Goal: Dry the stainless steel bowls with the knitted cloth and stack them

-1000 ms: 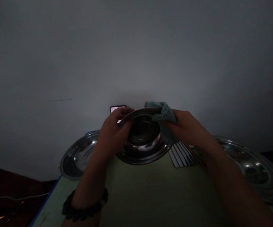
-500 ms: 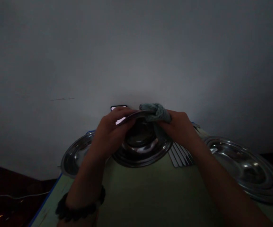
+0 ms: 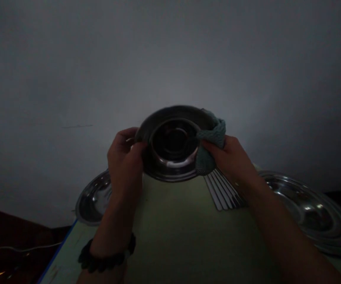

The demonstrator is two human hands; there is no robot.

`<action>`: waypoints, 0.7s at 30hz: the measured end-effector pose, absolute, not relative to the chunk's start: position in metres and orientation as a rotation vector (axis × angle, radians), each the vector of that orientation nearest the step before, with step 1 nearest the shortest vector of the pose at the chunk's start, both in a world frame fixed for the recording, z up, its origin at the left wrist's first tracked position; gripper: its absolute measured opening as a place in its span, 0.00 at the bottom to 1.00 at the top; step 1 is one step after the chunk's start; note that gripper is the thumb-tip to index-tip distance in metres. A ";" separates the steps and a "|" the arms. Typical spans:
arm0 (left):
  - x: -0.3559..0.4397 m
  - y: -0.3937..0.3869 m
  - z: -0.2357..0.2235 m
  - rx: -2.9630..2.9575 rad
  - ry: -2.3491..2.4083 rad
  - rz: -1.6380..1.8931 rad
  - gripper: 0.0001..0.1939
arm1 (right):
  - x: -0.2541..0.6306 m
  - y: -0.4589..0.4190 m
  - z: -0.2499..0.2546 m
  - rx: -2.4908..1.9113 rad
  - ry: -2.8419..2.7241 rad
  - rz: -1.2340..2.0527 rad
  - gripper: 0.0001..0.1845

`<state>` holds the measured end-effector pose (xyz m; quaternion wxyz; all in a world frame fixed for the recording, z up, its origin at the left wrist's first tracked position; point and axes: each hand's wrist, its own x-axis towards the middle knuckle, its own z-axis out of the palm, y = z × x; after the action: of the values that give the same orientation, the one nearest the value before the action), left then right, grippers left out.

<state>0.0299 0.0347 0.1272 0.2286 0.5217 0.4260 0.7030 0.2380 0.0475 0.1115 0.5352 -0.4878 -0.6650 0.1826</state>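
Observation:
Raised over the table is a round stainless steel plate (image 3: 174, 138), its ringed, shiny face tilted toward me. My left hand (image 3: 125, 163) is closed on its left rim, thumb on the near face. At the opposite rim my right hand (image 3: 232, 157) is closed on a grey-green cloth (image 3: 213, 136), which is folded over the plate's edge, with a corner hanging down in front. Below my right hand several flat metal cutlery handles (image 3: 222, 193) lie side by side; their far ends are hidden.
On the pale green table (image 3: 188, 236), a steel dish (image 3: 95, 197) sits at the left, partly behind my left arm. Large nested steel plates (image 3: 315, 213) lie at the right. A grey wall (image 3: 170, 59) stands behind the table. A white cable (image 3: 19, 249) runs at lower left.
The plate has been lifted and tipped so that its face turns toward me. Both hands have moved apart along its rim. The phone-like screen behind it is now hidden.

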 end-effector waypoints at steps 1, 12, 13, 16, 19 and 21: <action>0.030 0.033 0.128 1.565 1.201 1.934 0.13 | 0.243 0.046 0.114 -1.190 -1.650 0.404 0.12; 0.024 0.025 0.136 2.075 1.293 1.272 0.13 | 0.235 0.030 0.125 -1.117 -1.947 0.190 0.10; 0.023 0.026 0.135 2.024 1.266 1.318 0.13 | 0.235 0.031 0.124 -1.114 -1.907 0.146 0.09; 0.026 0.027 0.134 1.767 1.232 1.515 0.11 | 0.235 0.038 0.120 -1.134 -1.726 0.099 0.10; 0.035 0.032 0.131 1.348 1.172 1.770 0.10 | 0.226 0.048 0.108 -1.169 -1.497 0.270 0.16; 0.045 0.036 0.126 1.077 1.078 1.892 0.11 | 0.212 0.055 0.092 -1.151 -1.353 0.521 0.21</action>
<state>0.0453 0.0362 0.1264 0.3485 0.4155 0.4160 0.7300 0.2121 0.0547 0.0915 0.6014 -0.4967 -0.5841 0.2247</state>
